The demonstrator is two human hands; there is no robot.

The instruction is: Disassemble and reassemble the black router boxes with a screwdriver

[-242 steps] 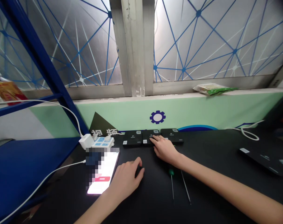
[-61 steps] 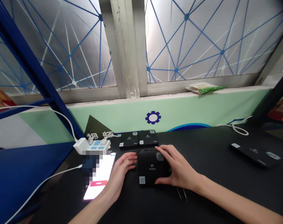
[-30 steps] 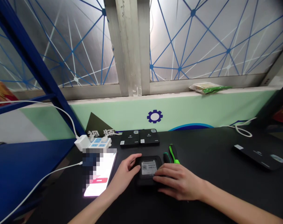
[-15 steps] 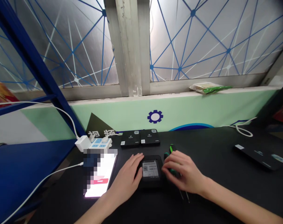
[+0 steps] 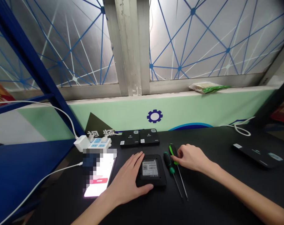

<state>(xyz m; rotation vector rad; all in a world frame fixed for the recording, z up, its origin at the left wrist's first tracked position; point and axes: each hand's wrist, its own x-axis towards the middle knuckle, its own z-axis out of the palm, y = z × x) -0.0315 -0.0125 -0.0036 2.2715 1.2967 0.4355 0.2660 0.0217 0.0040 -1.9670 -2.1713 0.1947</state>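
A small black box [image 5: 151,170] lies upside down on the black table [image 5: 214,187], its white label facing up. My left hand [image 5: 127,179] rests against the box's left side, fingers spread, thumb at its near edge. Two screwdrivers lie just right of the box: one with a dark green handle [image 5: 168,161] and one with a bright green handle [image 5: 172,151]. My right hand [image 5: 191,157] pinches the bright green handle with its fingertips.
Two more black boxes [image 5: 140,138] sit side by side at the wall. A lit phone [image 5: 98,176] on a white cable lies left of my hand, near a power strip [image 5: 93,143]. A flat black device [image 5: 257,153] lies at the right. Blue shelving [image 5: 20,168] stands left.
My right hand took a box from the back row, brought it forward and turned it label side up. The hand then left the box and reached the screwdriver handles. My left hand steadies the box.
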